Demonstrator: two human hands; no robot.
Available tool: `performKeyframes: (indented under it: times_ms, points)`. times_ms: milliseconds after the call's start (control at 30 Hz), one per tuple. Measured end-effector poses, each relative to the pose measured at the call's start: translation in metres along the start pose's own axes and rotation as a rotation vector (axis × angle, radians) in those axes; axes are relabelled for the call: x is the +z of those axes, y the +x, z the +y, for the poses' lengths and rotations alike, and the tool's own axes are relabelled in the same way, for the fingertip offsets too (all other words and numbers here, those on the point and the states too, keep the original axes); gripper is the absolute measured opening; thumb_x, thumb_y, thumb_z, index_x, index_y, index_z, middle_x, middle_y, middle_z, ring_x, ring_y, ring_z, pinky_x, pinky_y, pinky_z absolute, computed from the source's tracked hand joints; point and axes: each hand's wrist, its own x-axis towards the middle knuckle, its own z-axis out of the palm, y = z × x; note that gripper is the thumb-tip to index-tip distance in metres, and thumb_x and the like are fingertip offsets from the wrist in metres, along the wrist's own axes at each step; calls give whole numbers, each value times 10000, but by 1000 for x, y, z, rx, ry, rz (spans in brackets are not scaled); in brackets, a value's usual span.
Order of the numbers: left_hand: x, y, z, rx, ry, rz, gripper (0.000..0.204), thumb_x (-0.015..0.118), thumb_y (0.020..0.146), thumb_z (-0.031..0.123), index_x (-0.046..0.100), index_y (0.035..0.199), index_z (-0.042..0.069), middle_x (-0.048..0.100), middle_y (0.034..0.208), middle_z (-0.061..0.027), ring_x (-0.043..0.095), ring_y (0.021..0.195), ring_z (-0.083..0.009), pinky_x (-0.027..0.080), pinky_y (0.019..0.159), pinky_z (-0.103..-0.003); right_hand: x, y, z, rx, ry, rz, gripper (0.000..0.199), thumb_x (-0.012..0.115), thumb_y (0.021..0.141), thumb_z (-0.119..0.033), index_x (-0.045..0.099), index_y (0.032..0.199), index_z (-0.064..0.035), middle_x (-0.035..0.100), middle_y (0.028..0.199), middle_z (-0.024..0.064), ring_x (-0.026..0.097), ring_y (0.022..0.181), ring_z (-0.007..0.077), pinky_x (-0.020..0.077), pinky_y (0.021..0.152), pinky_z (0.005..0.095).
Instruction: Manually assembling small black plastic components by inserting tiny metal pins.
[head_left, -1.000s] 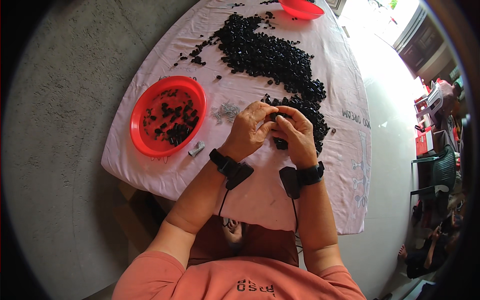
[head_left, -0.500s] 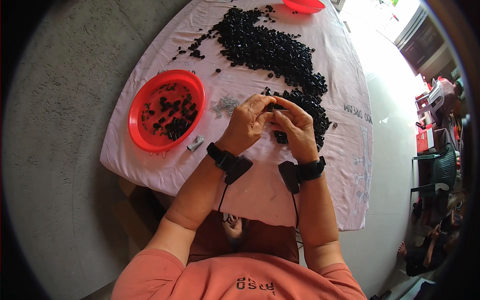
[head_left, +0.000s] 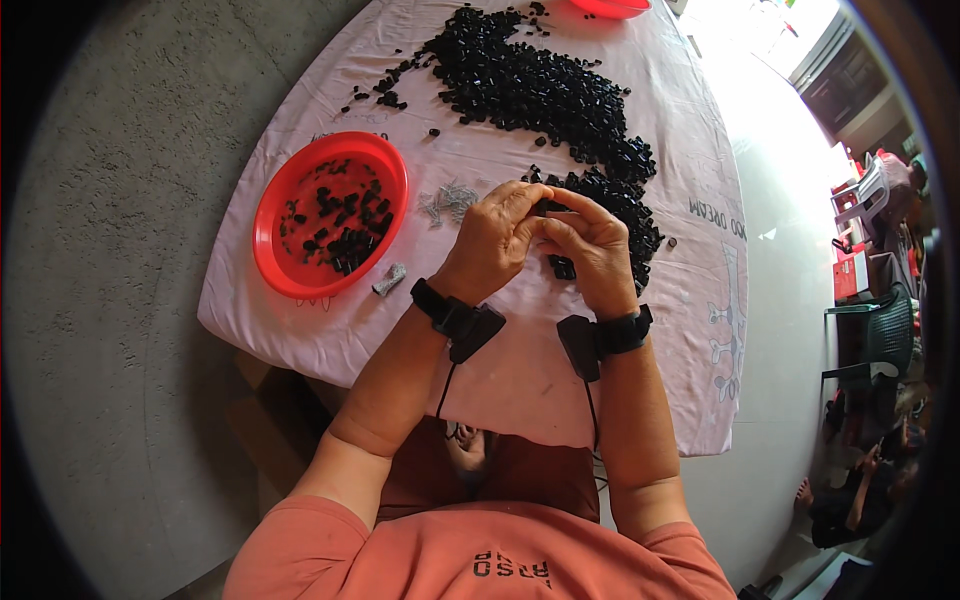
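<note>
My left hand point(head_left: 492, 240) and my right hand point(head_left: 590, 245) meet fingertip to fingertip over the table, both pinched closed. Whatever sits between the fingers is mostly covered by them; a little dark shows there, too small to name. Just beyond and beside my right hand lies a large heap of small black plastic pieces point(head_left: 530, 85). To the left of my left hand is a small pile of thin silvery pieces point(head_left: 448, 203). A red basin point(head_left: 262, 240) holding more black pieces stands farther left. Near its lower right rim lies a small crumpled grey thing point(head_left: 389, 280).
A pink cloth point(head_left: 660, 400) with printed figures covers the table. Another red basin point(head_left: 615, 8) stands at the far edge. On the right, beyond the table, are a green chair point(head_left: 880, 335), a white chair point(head_left: 868, 190) and a person point(head_left: 850, 505) low on the floor.
My fingers have shifted slightly and close more tightly together, covering the dark bit that showed between them. The table scene sits a little higher in view; nothing else has visibly moved.
</note>
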Motion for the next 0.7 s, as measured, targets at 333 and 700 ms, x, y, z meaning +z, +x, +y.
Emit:
performKeyframes:
  times_ms: [333, 700]
  points:
    - [0, -1, 5, 6, -14, -10, 301, 607, 880, -10, 629, 1180, 5, 658, 1088, -180, 671, 949, -361, 549, 818, -409, 1, -1, -2, 20, 42, 25, 327, 657, 957, -57, 612, 1269, 34, 738, 1023, 108, 704, 861, 117, 582, 739, 240]
    - [4, -2, -1, 61, -51, -54, 308, 649, 843, -19, 631, 1151, -14, 639, 1067, -173, 645, 975, -356, 536, 842, -411, 3, -1, -8, 28, -3, 147, 269, 686, 934, -52, 659, 1187, 31, 745, 987, 101, 707, 816, 107, 582, 690, 217]
